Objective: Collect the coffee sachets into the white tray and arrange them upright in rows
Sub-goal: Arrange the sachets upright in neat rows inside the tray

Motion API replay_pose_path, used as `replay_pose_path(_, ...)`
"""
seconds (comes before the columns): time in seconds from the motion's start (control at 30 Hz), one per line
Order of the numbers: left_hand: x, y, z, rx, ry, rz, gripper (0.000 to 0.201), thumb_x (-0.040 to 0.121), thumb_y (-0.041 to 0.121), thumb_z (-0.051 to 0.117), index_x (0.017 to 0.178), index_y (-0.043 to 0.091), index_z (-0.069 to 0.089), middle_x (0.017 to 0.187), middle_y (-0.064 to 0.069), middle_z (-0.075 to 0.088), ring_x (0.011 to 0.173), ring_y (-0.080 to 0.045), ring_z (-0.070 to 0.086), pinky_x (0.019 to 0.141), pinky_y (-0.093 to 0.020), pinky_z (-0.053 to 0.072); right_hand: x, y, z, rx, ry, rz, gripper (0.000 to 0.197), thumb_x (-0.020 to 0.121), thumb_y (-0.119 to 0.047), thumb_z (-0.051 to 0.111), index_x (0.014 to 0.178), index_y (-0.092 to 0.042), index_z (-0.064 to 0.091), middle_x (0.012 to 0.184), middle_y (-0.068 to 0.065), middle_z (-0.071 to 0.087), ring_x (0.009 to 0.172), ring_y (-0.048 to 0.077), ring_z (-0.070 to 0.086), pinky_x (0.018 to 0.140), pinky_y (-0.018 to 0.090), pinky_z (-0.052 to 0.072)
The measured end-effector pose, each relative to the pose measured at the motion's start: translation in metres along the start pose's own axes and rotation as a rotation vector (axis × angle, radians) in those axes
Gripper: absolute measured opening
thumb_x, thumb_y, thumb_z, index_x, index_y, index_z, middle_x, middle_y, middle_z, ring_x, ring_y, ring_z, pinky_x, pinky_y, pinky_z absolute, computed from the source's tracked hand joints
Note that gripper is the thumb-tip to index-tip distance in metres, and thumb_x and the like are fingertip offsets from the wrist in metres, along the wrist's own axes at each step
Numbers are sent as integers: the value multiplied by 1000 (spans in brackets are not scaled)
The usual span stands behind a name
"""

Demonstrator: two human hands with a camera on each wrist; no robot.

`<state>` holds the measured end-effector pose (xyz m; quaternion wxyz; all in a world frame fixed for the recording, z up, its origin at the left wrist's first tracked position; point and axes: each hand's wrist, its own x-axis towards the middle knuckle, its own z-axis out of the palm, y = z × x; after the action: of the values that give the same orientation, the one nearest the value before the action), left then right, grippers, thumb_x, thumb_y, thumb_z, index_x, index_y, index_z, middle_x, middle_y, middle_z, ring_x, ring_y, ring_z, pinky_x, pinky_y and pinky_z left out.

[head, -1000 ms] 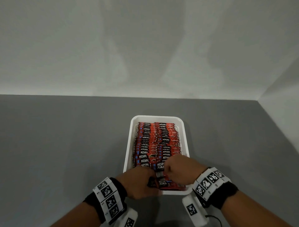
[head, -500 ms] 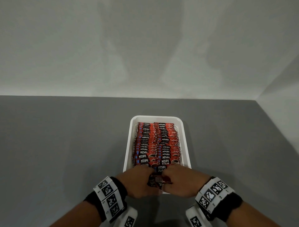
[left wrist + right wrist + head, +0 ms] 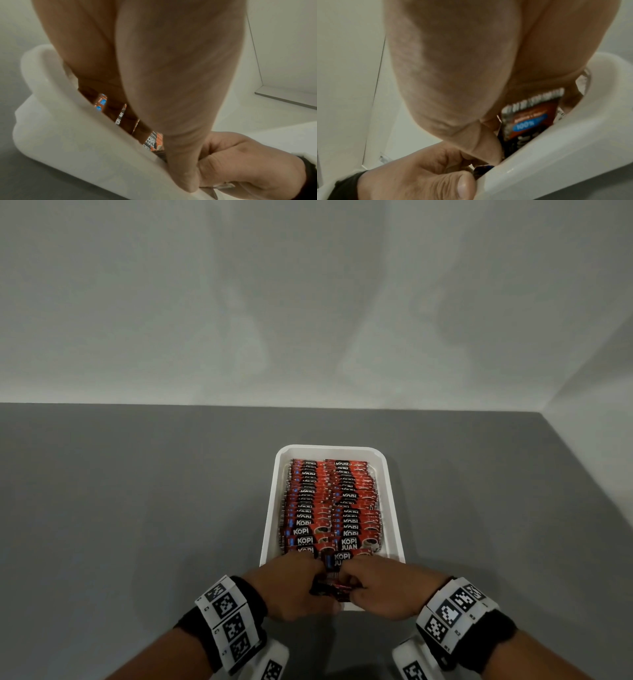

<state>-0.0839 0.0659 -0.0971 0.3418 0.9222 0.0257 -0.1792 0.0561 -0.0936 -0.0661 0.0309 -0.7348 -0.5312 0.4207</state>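
Gripping a small bunch of sachets [image 3: 330, 589] between them at the white tray's [image 3: 269, 529] near end, left hand [image 3: 291, 590] and right hand [image 3: 383, 590] curl their fingers, apparently pinching; two upright rows [image 3: 330, 505] fill the tray.

A grey table [image 3: 137, 508] meets pale walls [image 3: 308, 302].
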Motion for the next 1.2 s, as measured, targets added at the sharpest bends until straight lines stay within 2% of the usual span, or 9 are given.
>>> replay_pose_path(0.1,-2,1,-3,-29,-47,-16,37,91,58,61,107,24,64,99,4,67,87,-11,64,81,-30,55,-2,1,-2,28,11,-9,25,98,-23,52,122,-19,57,121,1,53,108,18,55,91,32,48)
replay_pose_path(0.3,-6,0,-15,-62,-5,-33,21,95,39,64,108,22,65,103,6,67,91,-9,63,82,-25,53,-5,3,-7,139,37,-12,31,89,-31,68,119,-26,59,114,-6,58,98,12,58,78,23,49)
replay_pose_path(0.47,-7,-2,-17,-82,24,-27,23,96,28,64,118,22,65,116,8,66,105,-6,61,94,-27,53,-6,6,-5,148,134,-50,27,94,-24,65,120,-25,62,110,-13,55,90,-1,53,70,6,36)
replay_pose_path(0.67,-7,-5,-15,-143,128,-44,25,102,22,54,126,22,57,126,5,65,113,-9,62,99,-33,54,-10,10,-8,287,248,-25,13,94,-22,66,100,-33,61,99,-14,67,85,-1,64,73,18,53)
replay_pose_path(0.8,-6,-7,-23,-227,285,-108,27,106,19,42,126,28,57,127,7,63,113,-8,64,97,-34,57,-16,11,-20,456,414,30,10,96,-23,67,100,-31,63,93,-8,69,74,-4,66,62,17,53)
replay_pose_path(0.9,-5,2,-32,-489,476,-192,23,107,33,41,108,26,63,110,1,71,99,-17,69,90,-47,57,-16,5,-25,743,557,6,19,95,-9,66,106,-24,67,101,-2,75,89,9,73,79,37,62)
replay_pose_path(1.0,-2,34,-40,-1119,453,-174,45,96,59,54,122,23,63,113,-3,75,100,-21,74,86,-43,58,-11,-10,-30,1126,603,-115,25,97,-2,61,116,-16,67,113,6,75,107,27,72,94,53,57)
replay_pose_path(1.1,6,65,-47,-1431,438,-71,44,96,36,62,134,14,57,124,-15,71,111,-32,71,90,-49,59,-6,-33,-34,1388,561,-284,32,98,-1,59,128,-10,62,124,14,71,118,33,66,100,52,52)
replay_pose_path(1.2,15,78,-52,-1520,539,-98,30,104,19,53,128,4,64,123,-22,70,115,-35,68,100,-51,54,1,-50,-34,1290,627,-279,32,100,-2,56,128,-15,64,123,6,72,119,23,67,105,45,51)
